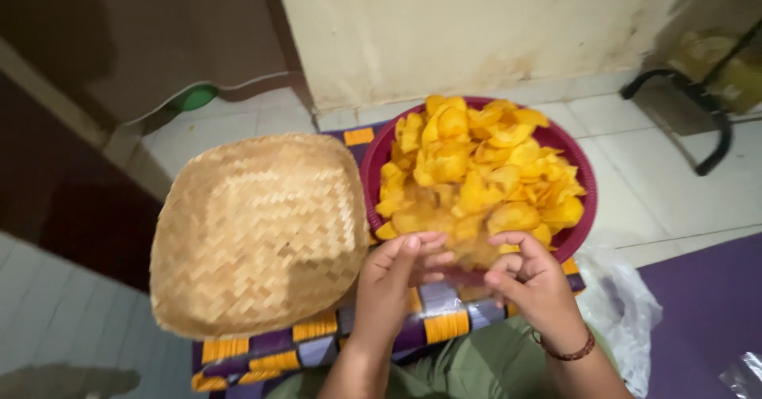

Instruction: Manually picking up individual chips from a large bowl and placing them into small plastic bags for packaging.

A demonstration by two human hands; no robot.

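Head view: clear bag (468, 262) w/ chips betw. both hands' fingers (413, 248).

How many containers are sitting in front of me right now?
2. A woven basket on the left, and a maroon bowl heaped with yellow chips on the right, just beyond both hands. Others may be out of view.

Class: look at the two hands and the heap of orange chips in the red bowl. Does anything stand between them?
Nothing visible does. The left hand and right hand are already at the near rim of the red bowl, fingers touching the chips.
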